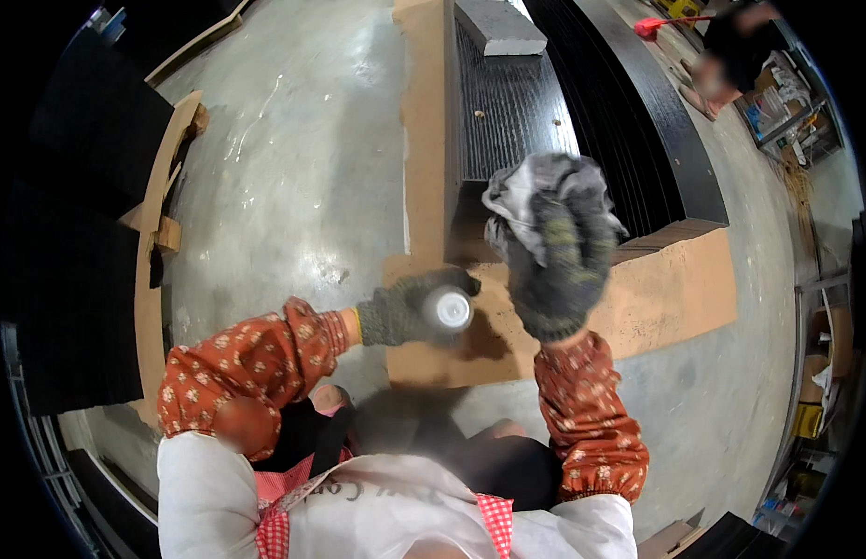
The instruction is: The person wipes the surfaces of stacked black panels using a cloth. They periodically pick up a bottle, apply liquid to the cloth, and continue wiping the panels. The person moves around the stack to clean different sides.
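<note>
My left hand (410,307), in a dark grey knit glove, is closed around a bottle or can whose round white top (451,309) faces up; its body is mostly hidden. My gloved right hand (559,261) grips a crumpled grey-and-white rag (526,200) with its fingers pressed into it. The rag is held over the near end of a stack of black wood-grain boards (512,112); whether it touches them I cannot tell. A grey block (500,28) lies at the far end of the stack.
More black boards (638,121) stand on edge, packed closely, to the right. Brown cardboard (666,289) lies under them on the grey floor (293,168). Dark stacks on wooden pallets (163,214) line the left. Another person (722,70) crouches at the far right beside cluttered shelves (797,102).
</note>
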`<state>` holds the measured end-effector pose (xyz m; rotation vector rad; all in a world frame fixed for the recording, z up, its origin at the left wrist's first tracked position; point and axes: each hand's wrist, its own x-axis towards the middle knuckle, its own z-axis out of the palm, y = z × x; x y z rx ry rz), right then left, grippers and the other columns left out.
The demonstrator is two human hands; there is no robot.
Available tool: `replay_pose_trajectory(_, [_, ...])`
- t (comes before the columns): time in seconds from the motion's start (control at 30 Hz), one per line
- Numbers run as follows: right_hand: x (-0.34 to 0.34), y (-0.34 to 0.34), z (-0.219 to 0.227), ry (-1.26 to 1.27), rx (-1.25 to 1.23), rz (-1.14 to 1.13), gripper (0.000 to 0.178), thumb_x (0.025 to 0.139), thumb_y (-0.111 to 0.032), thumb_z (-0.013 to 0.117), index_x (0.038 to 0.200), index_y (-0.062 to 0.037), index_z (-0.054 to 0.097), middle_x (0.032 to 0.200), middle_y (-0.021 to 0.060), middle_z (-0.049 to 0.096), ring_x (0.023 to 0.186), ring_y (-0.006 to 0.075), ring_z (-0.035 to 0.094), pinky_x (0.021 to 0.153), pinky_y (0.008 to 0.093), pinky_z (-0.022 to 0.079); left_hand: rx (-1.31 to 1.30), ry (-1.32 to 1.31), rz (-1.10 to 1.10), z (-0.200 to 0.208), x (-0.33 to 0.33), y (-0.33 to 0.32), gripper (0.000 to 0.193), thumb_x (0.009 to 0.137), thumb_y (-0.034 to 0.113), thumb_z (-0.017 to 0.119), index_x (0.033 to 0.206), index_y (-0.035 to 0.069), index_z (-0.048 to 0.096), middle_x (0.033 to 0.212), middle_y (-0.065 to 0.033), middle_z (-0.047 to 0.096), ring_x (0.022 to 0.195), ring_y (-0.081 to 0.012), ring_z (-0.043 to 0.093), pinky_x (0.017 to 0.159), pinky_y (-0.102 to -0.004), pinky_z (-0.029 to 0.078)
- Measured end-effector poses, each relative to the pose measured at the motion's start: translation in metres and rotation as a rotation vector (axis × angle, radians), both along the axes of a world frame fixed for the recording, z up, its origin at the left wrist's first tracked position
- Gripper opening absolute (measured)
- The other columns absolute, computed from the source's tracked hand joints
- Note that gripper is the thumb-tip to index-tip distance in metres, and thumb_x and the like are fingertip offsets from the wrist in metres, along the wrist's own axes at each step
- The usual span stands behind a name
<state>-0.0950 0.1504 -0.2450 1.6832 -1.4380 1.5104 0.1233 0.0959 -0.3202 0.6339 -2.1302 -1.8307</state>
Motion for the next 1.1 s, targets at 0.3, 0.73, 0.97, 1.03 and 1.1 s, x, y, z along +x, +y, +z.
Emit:
replay_pose_trajectory(0.3, [0.003, 0.019, -0.043, -0.011, 0.302, -0.012, 0.037, 0.078, -0.012, 0.069, 0.113, -0.0047, 0.059, 0.111, 0.0147, 0.058, 0.099, 0.0310, 0.058, 0.082, 0.0416, 0.051, -0.095, -0.121, -0.305, -0.019, 0.014, 0.005, 0.076, 0.077, 0.018, 0.076, 0.140, 0.008, 0.036, 0.143, -0.0096, 0.040, 0.133, -0.0235, 0.036, 0.111, -0.0387, 0.028])
replay_pose_trajectory(0.73, [0.000, 0.026, -0.077, -0.062, 0.316, 0.190, 0.049, 0.071, -0.004, 0.067, 0.119, -0.0110, 0.061, 0.110, 0.0176, 0.058, 0.100, 0.0363, 0.058, 0.085, 0.0463, 0.048, -0.425, -0.369, -0.372, 0.026, 0.018, 0.001, 0.067, 0.079, 0.013, 0.071, 0.138, 0.008, 0.040, 0.137, -0.0123, 0.048, 0.127, -0.0263, 0.045, 0.108, -0.0412, 0.034])
replay_pose_trajectory(0.97, [-0.008, 0.032, 0.003, 0.074, 0.157, 0.122, 0.042, 0.074, -0.013, 0.072, 0.115, -0.0138, 0.064, 0.113, 0.0121, 0.059, 0.098, 0.0315, 0.060, 0.080, 0.0438, 0.049, -0.931, -0.063, 0.510, 0.169, 0.002, -0.061, 0.027, 0.086, 0.003, 0.062, 0.113, 0.002, 0.062, 0.113, -0.0124, 0.063, 0.102, -0.0206, 0.061, 0.090, -0.0330, 0.048])
replay_pose_trajectory(1.03, [-0.020, 0.036, 0.016, 0.225, 0.096, 0.022, 0.043, 0.078, -0.019, 0.071, 0.119, -0.0150, 0.062, 0.120, 0.0095, 0.057, 0.103, 0.0285, 0.060, 0.084, 0.0419, 0.049, -1.442, 0.098, 0.301, 0.214, -0.042, -0.074, 0.030, 0.086, 0.006, 0.064, 0.115, 0.003, 0.061, 0.114, -0.0112, 0.062, 0.103, -0.0210, 0.060, 0.089, -0.0323, 0.049])
replay_pose_trajectory(1.1, [-0.010, 0.020, 0.033, 0.372, -0.017, -0.086, 0.044, 0.081, -0.025, 0.070, 0.123, -0.0163, 0.060, 0.127, 0.0070, 0.056, 0.107, 0.0255, 0.060, 0.088, 0.0400, 0.049, -1.359, 0.317, 0.089, 0.224, -0.075, -0.104, 0.033, 0.086, 0.010, 0.065, 0.118, 0.007, 0.060, 0.115, -0.0104, 0.062, 0.105, -0.0205, 0.060, 0.089, -0.0332, 0.049])
